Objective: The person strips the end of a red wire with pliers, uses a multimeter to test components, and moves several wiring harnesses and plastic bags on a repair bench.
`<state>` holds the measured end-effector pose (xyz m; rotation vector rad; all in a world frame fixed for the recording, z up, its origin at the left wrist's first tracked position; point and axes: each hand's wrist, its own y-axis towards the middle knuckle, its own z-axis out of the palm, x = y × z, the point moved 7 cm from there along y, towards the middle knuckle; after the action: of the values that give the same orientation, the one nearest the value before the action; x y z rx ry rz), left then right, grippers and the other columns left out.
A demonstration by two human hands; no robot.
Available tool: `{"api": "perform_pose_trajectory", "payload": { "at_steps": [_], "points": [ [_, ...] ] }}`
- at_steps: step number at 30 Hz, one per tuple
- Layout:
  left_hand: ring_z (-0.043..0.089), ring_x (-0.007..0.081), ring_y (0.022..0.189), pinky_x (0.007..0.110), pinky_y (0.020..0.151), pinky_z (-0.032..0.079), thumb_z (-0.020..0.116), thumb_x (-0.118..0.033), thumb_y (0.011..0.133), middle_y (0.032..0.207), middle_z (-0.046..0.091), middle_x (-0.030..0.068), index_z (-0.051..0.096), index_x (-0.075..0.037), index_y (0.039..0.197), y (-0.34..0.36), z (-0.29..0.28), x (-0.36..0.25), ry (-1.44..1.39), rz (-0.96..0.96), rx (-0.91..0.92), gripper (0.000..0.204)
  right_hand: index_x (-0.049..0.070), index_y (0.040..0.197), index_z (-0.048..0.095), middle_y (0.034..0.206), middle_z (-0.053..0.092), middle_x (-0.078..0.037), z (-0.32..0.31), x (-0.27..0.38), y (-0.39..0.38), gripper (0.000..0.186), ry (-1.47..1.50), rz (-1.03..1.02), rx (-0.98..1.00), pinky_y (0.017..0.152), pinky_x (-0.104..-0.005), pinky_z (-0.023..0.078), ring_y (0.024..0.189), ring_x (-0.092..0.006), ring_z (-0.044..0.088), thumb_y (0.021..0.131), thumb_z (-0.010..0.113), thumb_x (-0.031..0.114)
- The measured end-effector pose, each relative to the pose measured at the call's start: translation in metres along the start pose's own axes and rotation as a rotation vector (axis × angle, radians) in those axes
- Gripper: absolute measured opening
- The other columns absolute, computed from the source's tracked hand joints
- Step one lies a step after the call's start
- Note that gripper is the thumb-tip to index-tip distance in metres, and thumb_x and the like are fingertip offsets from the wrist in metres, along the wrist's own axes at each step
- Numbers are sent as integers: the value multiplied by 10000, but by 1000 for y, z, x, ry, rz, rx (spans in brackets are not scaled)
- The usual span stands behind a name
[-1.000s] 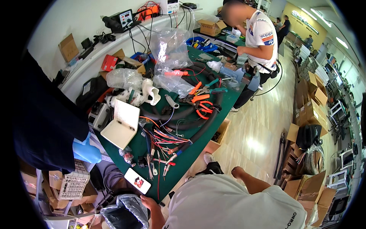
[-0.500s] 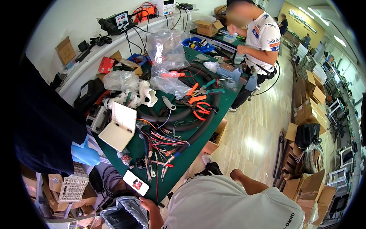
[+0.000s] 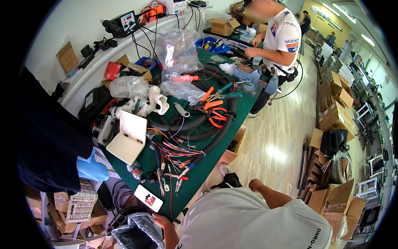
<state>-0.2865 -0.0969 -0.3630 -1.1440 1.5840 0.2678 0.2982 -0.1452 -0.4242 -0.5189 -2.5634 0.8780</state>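
Note:
My left hand (image 3: 164,221) rests by the near corner of the green bench (image 3: 182,199), its fingers stretched toward the edge and nothing seen in them. Just above it lies a white phone (image 3: 148,198) with a lit picture on its screen. My right hand (image 3: 254,185) is off the bench to the right, over the floor; its fingers cannot be made out. Between phone and cables are thin tools and connectors (image 3: 166,178), with a bundle of coloured wires (image 3: 176,151) beyond. An opened white case (image 3: 127,141) stands left of the wires. Orange-handled pliers (image 3: 211,105) lie farther back.
At the left stands a person in dark clothing with a blue glove (image 3: 92,167). A co-worker (image 3: 282,37) works at the far bench beside a blue-grey vise (image 3: 248,76). A lined bin (image 3: 139,232) sits below my left hand. Cardboard boxes (image 3: 336,112) line the right side.
The view has shifted slightly. The co-worker's raised hand has come down toward the other hand. My hands and the bench things stay about where they were.

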Motion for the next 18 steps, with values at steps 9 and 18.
{"api": "perform_pose_trajectory", "payload": {
  "at_steps": [9,18],
  "points": [
    [572,282,938,371,885,444,384,-399,982,1151,615,184,554,82,1214,-10,0,-11,21,0,-21,560,-24,869,701,958,649,-281,1,-3,-3,358,78,55,-29,837,-459,504,939,-442,623,825,481,255],
    [572,291,932,379,882,442,380,-394,983,1135,619,200,558,96,1199,13,0,14,4,-3,-24,564,-31,854,693,958,646,-284,0,0,0,356,37,21,-36,837,-463,505,944,-445,620,824,471,245]
  ]
}}
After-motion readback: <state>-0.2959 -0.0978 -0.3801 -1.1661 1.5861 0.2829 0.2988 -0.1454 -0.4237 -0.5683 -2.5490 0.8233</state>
